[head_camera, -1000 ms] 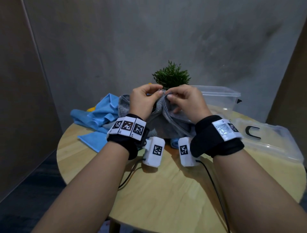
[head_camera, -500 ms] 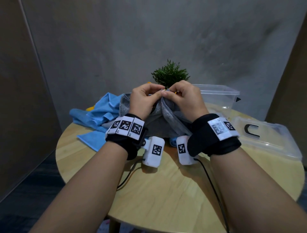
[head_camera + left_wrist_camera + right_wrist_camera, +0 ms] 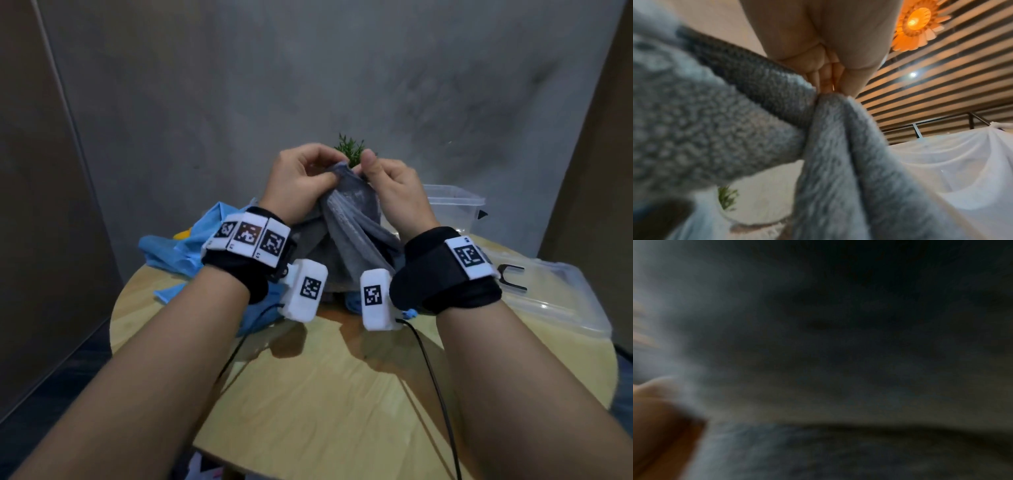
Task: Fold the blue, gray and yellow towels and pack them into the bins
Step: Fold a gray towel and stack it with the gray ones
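Observation:
The gray towel [image 3: 349, 233] hangs bunched above the round wooden table [image 3: 342, 394], its top corner pinched between both hands. My left hand [image 3: 301, 181] pinches the cloth from the left, and my right hand [image 3: 387, 185] pinches it right beside, thumb up. Up close in the left wrist view, the gray towel [image 3: 828, 162] hangs from the fingertips [image 3: 828, 81]. Dark, blurred gray towel [image 3: 838, 369] fills the right wrist view. The blue towel [image 3: 178, 253] lies crumpled at the back left, with a bit of yellow towel [image 3: 181, 234] showing in it.
A clear plastic bin [image 3: 452, 205] stands at the back right. A clear lid [image 3: 548, 294] with a black handle lies to the right. A small green plant [image 3: 351, 149] stands behind the hands. Cables run from the wrist cameras across the table's front.
Both hands have risen, lifting the gray towel's pinched corner higher above the table, so more of the cloth now hangs below them.

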Action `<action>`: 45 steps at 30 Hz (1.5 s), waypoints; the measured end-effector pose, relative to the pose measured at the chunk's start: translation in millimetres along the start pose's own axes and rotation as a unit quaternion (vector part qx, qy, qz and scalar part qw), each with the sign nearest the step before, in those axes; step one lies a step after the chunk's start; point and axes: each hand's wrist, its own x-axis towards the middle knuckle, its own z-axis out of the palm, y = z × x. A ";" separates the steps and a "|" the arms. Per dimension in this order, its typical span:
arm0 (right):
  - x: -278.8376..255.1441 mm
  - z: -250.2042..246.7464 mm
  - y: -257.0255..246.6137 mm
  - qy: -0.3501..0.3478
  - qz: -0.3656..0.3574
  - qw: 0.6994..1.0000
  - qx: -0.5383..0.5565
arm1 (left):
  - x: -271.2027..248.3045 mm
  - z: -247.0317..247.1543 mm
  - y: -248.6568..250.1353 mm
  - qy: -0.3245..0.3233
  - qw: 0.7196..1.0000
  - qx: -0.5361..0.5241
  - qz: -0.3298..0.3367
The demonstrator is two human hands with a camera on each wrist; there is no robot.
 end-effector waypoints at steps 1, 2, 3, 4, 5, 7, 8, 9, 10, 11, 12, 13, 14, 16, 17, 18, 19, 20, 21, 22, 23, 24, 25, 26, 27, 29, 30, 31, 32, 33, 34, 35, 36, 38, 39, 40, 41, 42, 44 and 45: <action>3.2 -2.8 -1.4 -0.018 0.009 1.000 -0.012 | 7.7 -4.2 8.2 0.004 1.000 -0.002 0.011; 6.1 -4.6 -2.1 -0.043 0.016 0.999 -0.023 | 16.3 -9.6 17.2 0.016 0.999 -0.007 0.027; 6.8 -5.9 -5.9 -0.070 0.019 0.997 -0.029 | 25.6 -16.1 26.4 0.031 0.998 -0.016 0.046; 6.8 -6.9 -10.6 -0.098 0.017 0.994 -0.034 | 34.6 -24.1 35.0 0.043 0.996 -0.034 0.064; 7.0 -6.8 -15.7 -0.128 0.016 0.991 -0.039 | 42.9 -32.2 43.3 0.048 0.994 -0.058 0.079; 9.0 -7.5 -25.4 -0.163 0.018 0.985 -0.056 | 55.0 -45.4 55.8 0.032 0.991 -0.083 0.101; 10.6 -7.7 -28.6 -0.167 0.019 0.984 -0.063 | 58.2 -49.3 58.5 0.022 0.991 -0.073 0.107; 13.2 -8.1 -29.2 -0.171 0.022 0.983 -0.070 | 59.8 -52.1 59.2 0.019 0.992 -0.054 0.110; 16.1 -9.2 -28.2 -0.169 0.024 0.982 -0.080 | 60.9 -54.9 57.1 0.026 0.993 -0.033 0.109; 19.4 -10.2 -27.1 -0.162 0.033 0.982 -0.093 | 61.9 -58.5 53.2 0.039 0.994 -0.014 0.104; 22.6 -11.5 -24.8 -0.155 0.040 0.981 -0.112 | 63.0 -62.9 48.0 0.055 0.994 0.007 0.098; 24.0 -13.5 -24.0 -0.147 0.046 0.979 -0.136 | 64.5 -68.1 42.5 0.068 0.993 0.031 0.092; 24.2 -15.8 -24.6 -0.138 0.051 0.977 -0.156 | 66.1 -73.1 37.6 0.077 0.992 0.060 0.084; 27.5 -21.7 -22.7 -0.119 0.036 0.976 -0.180 | 70.3 -80.0 29.6 0.079 0.987 0.119 0.072; 30.1 -23.9 -22.1 -0.113 0.028 0.975 -0.190 | 71.6 -82.0 27.0 0.077 0.984 0.149 0.067; 32.6 -24.9 -22.1 -0.102 0.017 0.974 -0.200 | 72.6 -82.7 25.2 0.076 0.979 0.178 0.063; 35.9 -25.1 -22.3 -0.087 0.008 0.975 -0.202 | 72.8 -82.6 23.8 0.076 0.973 0.208 0.063; 38.8 -25.4 -23.3 -0.075 0.000 0.976 -0.203 | 72.3 -82.4 22.2 0.076 0.965 0.241 0.066; 41.4 -25.9 -24.4 -0.063 -0.010 0.976 -0.207 | 71.9 -82.3 21.2 0.073 0.956 0.275 0.069; 42.4 -26.2 -25.9 -0.055 -0.019 0.974 -0.218 | 71.3 -82.5 20.7 0.069 0.947 0.306 0.073; 42.7 -26.2 -27.3 -0.048 -0.024 0.970 -0.236 | 71.2 -83.0 19.8 0.064 0.936 0.337 0.077; 41.9 -26.3 -29.1 -0.042 -0.028 0.965 -0.256 | 71.4 -83.3 19.7 0.058 0.922 0.375 0.081; 42.4 -25.8 -28.6 -0.035 -0.024 0.962 -0.270 | 71.4 -83.2 19.9 0.053 0.903 0.417 0.085; 42.0 -25.1 -29.0 -0.032 -0.017 0.960 -0.278 | 71.8 -83.7 19.9 0.051 0.886 0.453 0.087; 42.4 -23.9 -28.2 -0.031 -0.005 0.961 -0.275 | 72.6 -84.4 19.7 0.051 0.876 0.471 0.087; 43.6 -21.0 -25.5 -0.030 0.037 0.977 -0.208 | 73.5 -83.9 20.1 0.049 0.884 0.459 0.081; 42.8 -18.9 -26.2 -0.031 0.064 0.985 -0.159 | 73.9 -83.3 19.5 0.045 0.891 0.445 0.083; 42.0 -16.4 -26.7 -0.030 0.083 0.990 -0.114 | 74.5 -83.1 19.1 0.041 0.896 0.434 0.090; 41.0 -14.1 -27.1 -0.026 0.093 0.992 -0.083 | 74.8 -83.4 19.1 0.035 0.898 0.427 0.102; 41.8 -12.1 -25.8 -0.017 0.094 0.993 -0.066 | 75.0 -84.0 18.7 0.029 0.898 0.423 0.119; 41.9 -10.4 -25.4 -0.005 0.085 0.994 -0.062 | 75.3 -85.7 18.2 0.021 0.894 0.425 0.139; 42.0 -9.2 -25.2 0.007 0.075 0.995 -0.067 | 75.2 -87.7 17.3 0.012 0.889 0.431 0.153; 42.1 -8.7 -24.8 0.012 0.060 0.995 -0.084 | 75.3 -90.1 16.7 0.004 0.883 0.442 0.161; 41.5 -10.0 -23.7 0.007 0.026 0.988 -0.154 | 74.7 -93.2 17.1 -0.007 0.865 0.472 0.168; 40.1 -10.5 -24.6 0.006 0.010 0.981 -0.191 | 74.3 -93.7 17.6 -0.009 0.856 0.486 0.177; 39.8 -10.9 -24.7 0.008 -0.005 0.977 -0.211 | 74.2 -93.9 18.4 -0.010 0.847 0.498 0.188; 40.3 -10.7 -24.6 0.010 -0.013 0.976 -0.217 | 74.3 -94.0 20.3 -0.009 0.839 0.508 0.196; 40.5 -10.8 -24.8 0.011 -0.017 0.975 -0.220 | 74.9 -94.2 21.8 -0.008 0.831 0.518 0.201; 41.2 -9.9 -25.0 0.011 -0.021 0.975 -0.220 | 76.7 -95.4 24.6 -0.011 0.817 0.537 0.211; 41.2 -9.2 -24.9 0.009 -0.022 0.976 -0.219 | 77.2 -96.3 26.4 -0.014 0.810 0.546 0.215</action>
